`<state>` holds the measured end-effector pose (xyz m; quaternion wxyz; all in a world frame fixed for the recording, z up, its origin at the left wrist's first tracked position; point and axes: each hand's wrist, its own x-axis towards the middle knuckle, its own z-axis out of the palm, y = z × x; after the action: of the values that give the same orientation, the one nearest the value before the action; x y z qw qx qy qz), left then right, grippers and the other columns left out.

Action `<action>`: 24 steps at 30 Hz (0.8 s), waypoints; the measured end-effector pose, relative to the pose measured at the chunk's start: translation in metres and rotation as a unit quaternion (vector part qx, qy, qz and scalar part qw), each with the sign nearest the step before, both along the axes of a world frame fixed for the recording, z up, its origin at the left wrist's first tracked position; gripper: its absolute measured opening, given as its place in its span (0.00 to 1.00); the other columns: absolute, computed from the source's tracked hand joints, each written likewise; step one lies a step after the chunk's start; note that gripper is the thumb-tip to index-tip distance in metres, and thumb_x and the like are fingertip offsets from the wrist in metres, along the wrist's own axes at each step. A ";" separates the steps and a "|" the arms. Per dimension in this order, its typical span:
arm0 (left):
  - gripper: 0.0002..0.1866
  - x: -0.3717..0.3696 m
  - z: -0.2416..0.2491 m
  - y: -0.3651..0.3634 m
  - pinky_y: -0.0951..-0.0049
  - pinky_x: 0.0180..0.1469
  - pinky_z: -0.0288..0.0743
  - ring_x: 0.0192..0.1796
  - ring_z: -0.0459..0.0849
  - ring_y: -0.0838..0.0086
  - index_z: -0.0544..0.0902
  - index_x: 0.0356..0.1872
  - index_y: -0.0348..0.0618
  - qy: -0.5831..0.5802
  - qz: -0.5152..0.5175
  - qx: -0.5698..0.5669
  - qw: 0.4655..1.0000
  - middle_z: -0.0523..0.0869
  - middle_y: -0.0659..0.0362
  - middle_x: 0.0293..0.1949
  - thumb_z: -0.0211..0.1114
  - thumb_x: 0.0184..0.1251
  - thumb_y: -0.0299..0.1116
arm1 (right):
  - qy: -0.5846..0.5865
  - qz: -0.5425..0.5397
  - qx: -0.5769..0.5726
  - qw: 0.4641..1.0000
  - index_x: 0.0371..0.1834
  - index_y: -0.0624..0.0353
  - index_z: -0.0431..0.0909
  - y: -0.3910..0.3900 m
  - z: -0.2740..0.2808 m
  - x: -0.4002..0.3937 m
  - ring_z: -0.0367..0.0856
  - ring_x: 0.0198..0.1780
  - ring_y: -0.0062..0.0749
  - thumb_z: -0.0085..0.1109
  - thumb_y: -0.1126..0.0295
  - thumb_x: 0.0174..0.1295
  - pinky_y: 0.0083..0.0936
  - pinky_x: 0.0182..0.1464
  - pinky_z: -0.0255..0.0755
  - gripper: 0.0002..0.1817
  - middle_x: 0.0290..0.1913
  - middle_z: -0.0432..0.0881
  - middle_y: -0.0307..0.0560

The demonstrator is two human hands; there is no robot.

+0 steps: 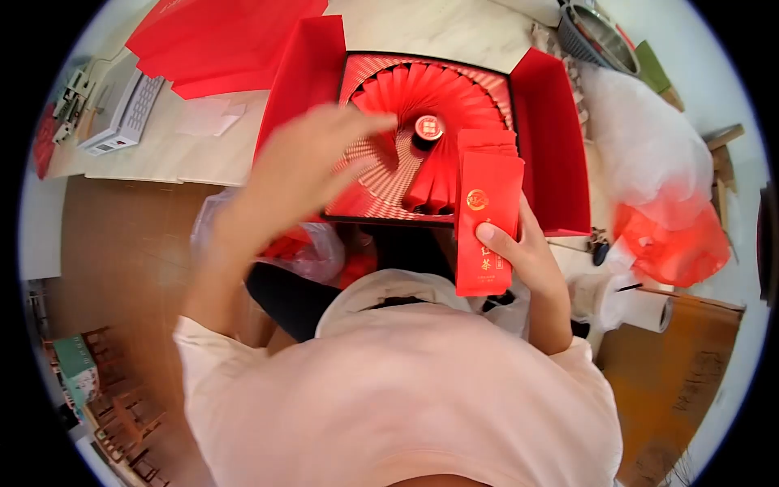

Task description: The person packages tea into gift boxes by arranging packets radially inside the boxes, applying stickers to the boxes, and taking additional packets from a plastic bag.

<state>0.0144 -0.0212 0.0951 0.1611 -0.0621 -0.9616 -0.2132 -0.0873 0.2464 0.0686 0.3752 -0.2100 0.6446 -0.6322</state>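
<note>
In the head view, my right hand (531,247) grips a stack of long red packets (489,211) with gold print, its thumb on top. The packets overlap the right part of an open red box (548,146). Inside, more red packets (414,88) are fanned in a ring around a round red-and-white-topped piece (428,128). My left hand (312,158), blurred by motion, is over the box's left part, with thumb and forefinger apart and nothing visible between them. It hides some of the striped red-and-gold lining.
A large red bag (223,40) and a white keyed device (122,105) are on the table at left. At right are a plastic bag (649,130), a grey basket (580,40), a white roll (645,310) and a cardboard box (682,365).
</note>
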 end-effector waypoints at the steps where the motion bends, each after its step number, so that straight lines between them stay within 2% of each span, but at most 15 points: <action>1: 0.24 -0.017 0.008 -0.013 0.62 0.57 0.71 0.54 0.77 0.59 0.76 0.57 0.43 -0.022 -0.012 -0.041 0.999 0.80 0.53 0.50 0.67 0.56 0.28 | 0.013 0.005 0.009 1.000 0.67 0.65 0.57 0.001 0.001 -0.002 0.74 0.52 0.23 0.66 0.65 0.59 0.25 0.55 0.70 0.36 0.54 0.73 0.45; 2: 0.29 -0.034 0.013 -0.029 0.63 0.59 0.70 0.57 0.76 0.59 0.74 0.60 0.45 -0.046 -0.021 -0.080 0.996 0.79 0.53 0.53 0.69 0.53 0.29 | 0.015 -0.009 0.019 1.000 0.66 0.65 0.58 0.000 -0.002 -0.004 0.74 0.52 0.23 0.65 0.65 0.60 0.24 0.55 0.70 0.35 0.54 0.74 0.45; 4: 0.43 -0.077 -0.014 -0.059 0.60 0.64 0.64 0.63 0.70 0.59 0.67 0.66 0.49 -0.074 -0.087 -0.145 0.983 0.74 0.52 0.59 0.76 0.44 0.35 | 0.033 -0.015 0.037 0.999 0.66 0.64 0.59 -0.004 -0.003 -0.008 0.74 0.52 0.22 0.65 0.64 0.61 0.23 0.55 0.69 0.34 0.54 0.74 0.45; 6: 0.56 -0.109 -0.045 -0.073 0.52 0.68 0.58 0.68 0.64 0.56 0.59 0.71 0.52 -0.104 -0.135 -0.253 0.952 0.69 0.50 0.63 0.80 0.35 0.43 | -0.016 -0.015 0.060 0.998 0.65 0.66 0.60 -0.014 -0.002 -0.006 0.74 0.52 0.23 0.63 0.63 0.62 0.22 0.56 0.69 0.33 0.53 0.74 0.44; 7: 0.64 -0.122 -0.056 -0.071 0.43 0.70 0.51 0.72 0.57 0.54 0.54 0.73 0.55 -0.163 -0.136 -0.279 0.936 0.65 0.48 0.67 0.82 0.29 0.49 | 0.002 -0.015 0.079 0.997 0.64 0.68 0.60 -0.018 -0.005 -0.007 0.74 0.52 0.23 0.64 0.61 0.62 0.23 0.56 0.69 0.33 0.53 0.75 0.45; 8: 0.67 -0.132 -0.061 -0.069 0.41 0.71 0.47 0.74 0.53 0.51 0.50 0.75 0.58 -0.207 -0.147 -0.285 0.924 0.59 0.46 0.70 0.81 0.28 0.54 | 0.038 -0.008 0.118 0.992 0.63 0.69 0.61 -0.023 -0.003 -0.008 0.74 0.53 0.25 0.64 0.58 0.61 0.23 0.56 0.69 0.35 0.53 0.75 0.47; 10: 0.68 -0.143 -0.075 -0.065 0.39 0.71 0.46 0.74 0.50 0.48 0.47 0.75 0.59 -0.216 -0.168 -0.288 0.918 0.53 0.45 0.73 0.79 0.27 0.60 | 0.104 -0.012 0.170 0.980 0.63 0.70 0.60 -0.030 -0.006 -0.008 0.74 0.53 0.27 0.64 0.54 0.60 0.25 0.57 0.69 0.37 0.52 0.76 0.50; 12: 0.67 -0.148 -0.082 -0.062 0.36 0.69 0.45 0.75 0.46 0.46 0.46 0.75 0.60 -0.233 -0.156 -0.292 0.914 0.49 0.44 0.74 0.74 0.30 0.68 | 0.103 -0.013 0.197 0.975 0.63 0.71 0.61 -0.043 0.002 -0.003 0.75 0.53 0.30 0.63 0.51 0.60 0.26 0.57 0.68 0.39 0.52 0.76 0.52; 16: 0.64 -0.152 -0.092 -0.052 0.38 0.63 0.62 0.73 0.49 0.41 0.46 0.75 0.57 -0.228 -0.113 -0.288 0.923 0.49 0.44 0.74 0.71 0.36 0.68 | 0.094 0.010 0.280 0.955 0.59 0.73 0.63 -0.069 -0.006 0.011 0.76 0.55 0.36 0.61 0.43 0.57 0.28 0.58 0.67 0.42 0.52 0.76 0.57; 17: 0.63 -0.152 -0.093 -0.049 0.41 0.58 0.70 0.73 0.51 0.40 0.47 0.75 0.55 -0.217 -0.106 -0.294 0.925 0.49 0.45 0.74 0.70 0.39 0.67 | 0.134 0.030 0.336 0.932 0.60 0.73 0.63 -0.078 -0.003 0.013 0.76 0.55 0.37 0.61 0.41 0.56 0.28 0.59 0.67 0.44 0.53 0.76 0.58; 19: 0.60 -0.148 -0.091 -0.044 0.43 0.59 0.71 0.73 0.51 0.40 0.46 0.75 0.53 -0.222 -0.089 -0.288 0.927 0.49 0.45 0.74 0.68 0.44 0.66 | 0.178 0.052 0.436 0.881 0.61 0.76 0.61 -0.097 0.008 0.013 0.76 0.57 0.41 0.61 0.39 0.54 0.31 0.58 0.67 0.48 0.54 0.76 0.63; 20: 0.59 -0.148 -0.089 -0.044 0.44 0.59 0.71 0.73 0.51 0.40 0.45 0.75 0.53 -0.226 -0.084 -0.290 0.926 0.48 0.45 0.74 0.67 0.45 0.66 | 0.156 0.067 0.414 0.894 0.60 0.77 0.61 -0.096 -0.003 0.004 0.76 0.57 0.44 0.61 0.38 0.54 0.32 0.58 0.68 0.49 0.54 0.75 0.67; 21: 0.59 -0.148 -0.087 -0.041 0.45 0.59 0.71 0.73 0.51 0.41 0.45 0.75 0.52 -0.235 -0.077 -0.293 0.924 0.49 0.46 0.74 0.67 0.46 0.65 | 0.187 0.093 0.462 0.862 0.58 0.77 0.63 -0.102 0.000 0.000 0.78 0.54 0.45 0.59 0.37 0.54 0.31 0.56 0.70 0.48 0.52 0.77 0.69; 22: 0.59 -0.147 -0.085 -0.039 0.46 0.60 0.70 0.73 0.52 0.41 0.45 0.75 0.52 -0.241 -0.069 -0.297 0.921 0.49 0.47 0.74 0.67 0.47 0.65 | 0.197 0.115 0.494 0.839 0.57 0.78 0.63 -0.107 0.003 -0.001 0.81 0.50 0.46 0.58 0.37 0.53 0.32 0.53 0.71 0.49 0.48 0.79 0.68; 24: 0.59 -0.146 -0.086 -0.035 0.48 0.62 0.69 0.73 0.53 0.42 0.44 0.75 0.51 -0.237 -0.056 -0.307 0.920 0.50 0.48 0.74 0.66 0.48 0.65 | 0.188 0.152 0.564 0.790 0.56 0.78 0.64 -0.125 0.014 -0.001 0.82 0.43 0.41 0.57 0.36 0.53 0.33 0.47 0.74 0.48 0.40 0.81 0.62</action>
<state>-0.1315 -0.0562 0.0095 -0.1107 -0.1095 -0.9849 0.0754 -0.0886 0.1210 0.0827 0.3894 -0.1712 0.9042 -0.0395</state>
